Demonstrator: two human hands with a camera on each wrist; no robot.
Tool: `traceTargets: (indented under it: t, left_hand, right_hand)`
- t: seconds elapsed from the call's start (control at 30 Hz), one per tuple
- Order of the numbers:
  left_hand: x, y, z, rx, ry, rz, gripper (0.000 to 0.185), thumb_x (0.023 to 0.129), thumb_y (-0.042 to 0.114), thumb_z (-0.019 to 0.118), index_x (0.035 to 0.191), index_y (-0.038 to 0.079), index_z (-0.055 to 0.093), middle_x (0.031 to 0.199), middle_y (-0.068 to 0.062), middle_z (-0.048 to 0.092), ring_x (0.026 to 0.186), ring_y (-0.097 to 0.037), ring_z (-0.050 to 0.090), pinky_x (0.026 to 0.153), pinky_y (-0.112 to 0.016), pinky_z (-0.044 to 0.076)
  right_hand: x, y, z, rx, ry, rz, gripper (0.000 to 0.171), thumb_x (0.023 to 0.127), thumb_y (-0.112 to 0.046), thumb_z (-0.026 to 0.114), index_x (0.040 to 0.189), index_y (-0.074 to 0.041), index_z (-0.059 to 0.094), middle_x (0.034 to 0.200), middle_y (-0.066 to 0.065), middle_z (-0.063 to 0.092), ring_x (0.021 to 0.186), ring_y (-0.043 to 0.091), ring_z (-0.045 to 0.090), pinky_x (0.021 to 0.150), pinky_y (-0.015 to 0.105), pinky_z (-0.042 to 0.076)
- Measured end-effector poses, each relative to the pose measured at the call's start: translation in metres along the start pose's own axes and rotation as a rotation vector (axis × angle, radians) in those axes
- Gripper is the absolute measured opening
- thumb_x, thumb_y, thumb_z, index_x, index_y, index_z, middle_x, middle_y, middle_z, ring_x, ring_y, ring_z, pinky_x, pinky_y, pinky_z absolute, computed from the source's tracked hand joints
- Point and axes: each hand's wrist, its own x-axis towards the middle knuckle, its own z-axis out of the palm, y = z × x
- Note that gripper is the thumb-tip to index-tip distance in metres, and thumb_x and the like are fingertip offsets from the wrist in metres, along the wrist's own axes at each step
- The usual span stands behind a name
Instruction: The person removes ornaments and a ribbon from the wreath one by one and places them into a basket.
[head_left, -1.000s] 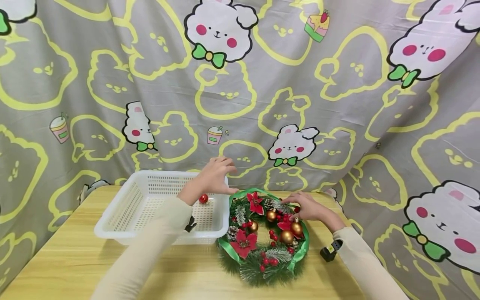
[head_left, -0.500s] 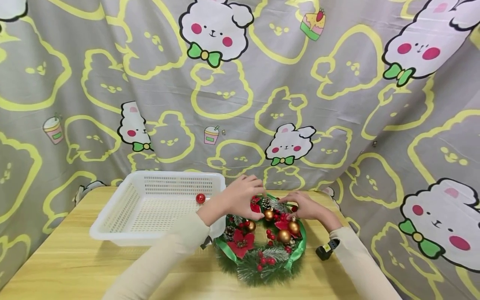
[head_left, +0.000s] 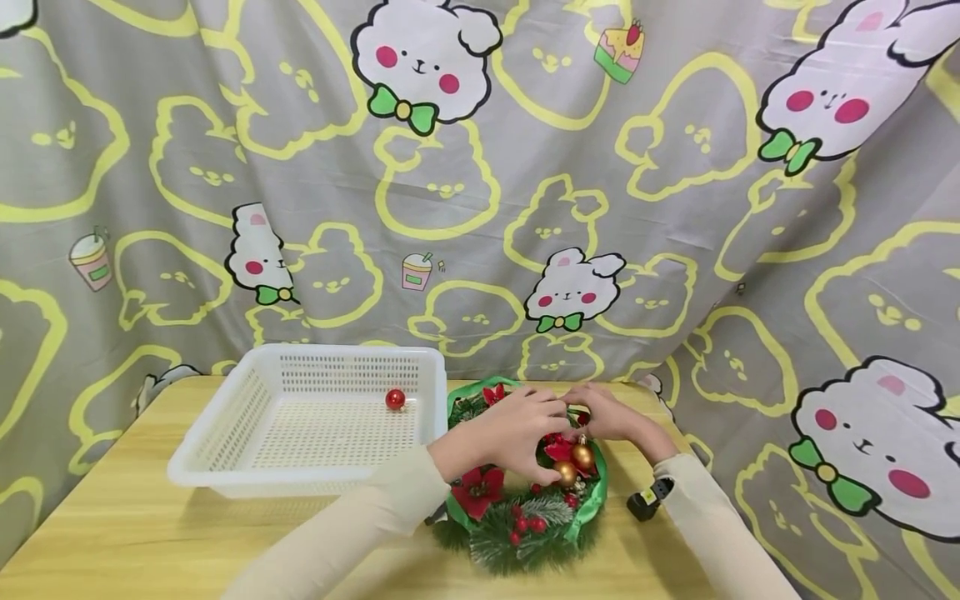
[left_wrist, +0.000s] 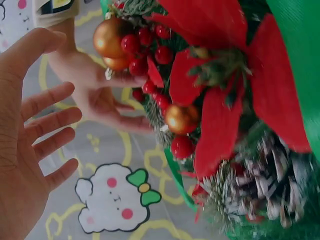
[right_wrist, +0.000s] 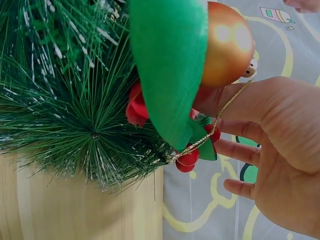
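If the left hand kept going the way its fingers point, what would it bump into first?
Most likely the right hand. The left hand, fingers spread, reaches across the wreath toward it; depth between them is hard to judge.

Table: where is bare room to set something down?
Bare table lies in front of the basket, left of the wreath. The basket floor is free except for one red ball. Both hands crowd the wreath's far side.
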Motion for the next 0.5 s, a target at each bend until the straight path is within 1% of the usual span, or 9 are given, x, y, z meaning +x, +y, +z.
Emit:
traceTargets:
  t: [0.1, 0.17, 0.27, 0.37, 0.5]
  left_hand:
    - [0.004, 0.005, 0.003, -0.022, -0.001, 0.013, 0.046, 0.086, 0.060, 0.069, 0.118, 0.027, 0.070, 0.123, 0.009, 0.063, 0.121, -0.012, 0.055, 0.101, -0.036, 0.045]
    - [0.006, 0.008, 0.006, -0.026, -0.020, 0.015, 0.044, 0.087, 0.059, 0.069, 0.117, 0.028, 0.070, 0.126, 0.010, 0.062, 0.123, -0.011, 0.054, 0.101, -0.036, 0.045]
    - [0.006, 0.012, 0.012, -0.003, -0.062, 0.020, 0.045, 0.087, 0.061, 0.067, 0.121, 0.031, 0.068, 0.130, 0.009, 0.061, 0.125, -0.011, 0.054, 0.102, -0.036, 0.046]
    - [0.006, 0.015, 0.017, 0.022, -0.082, 0.025, 0.046, 0.087, 0.062, 0.067, 0.123, 0.032, 0.067, 0.133, 0.008, 0.061, 0.126, -0.011, 0.054, 0.106, -0.037, 0.045]
    - [0.007, 0.017, 0.020, 0.029, -0.089, 0.026, 0.046, 0.086, 0.060, 0.068, 0.123, 0.032, 0.068, 0.132, 0.008, 0.062, 0.126, -0.011, 0.054, 0.112, -0.041, 0.043]
  right_hand:
    - [-0.001, -0.001, 0.000, 0.026, -0.008, 0.019, 0.049, 0.080, -0.016, 0.087, 0.125, -0.010, 0.070, 0.122, 0.011, 0.068, 0.115, 0.038, 0.054, 0.097, 0.065, 0.039]
    - [-0.001, -0.001, 0.000, 0.033, -0.012, 0.024, 0.049, 0.081, -0.015, 0.085, 0.127, -0.010, 0.069, 0.124, 0.012, 0.067, 0.117, 0.039, 0.053, 0.098, 0.067, 0.038]
    - [-0.001, -0.002, 0.000, 0.047, -0.022, 0.029, 0.048, 0.083, -0.012, 0.083, 0.129, -0.010, 0.069, 0.127, 0.013, 0.067, 0.119, 0.040, 0.052, 0.099, 0.068, 0.037]
    - [-0.002, -0.002, 0.000, 0.045, -0.026, 0.027, 0.050, 0.083, -0.009, 0.082, 0.131, -0.012, 0.068, 0.129, 0.012, 0.067, 0.119, 0.040, 0.053, 0.099, 0.067, 0.038]
    - [-0.002, -0.004, 0.000, 0.047, -0.026, 0.034, 0.053, 0.082, -0.004, 0.082, 0.132, -0.013, 0.069, 0.129, 0.011, 0.067, 0.119, 0.039, 0.052, 0.098, 0.066, 0.038]
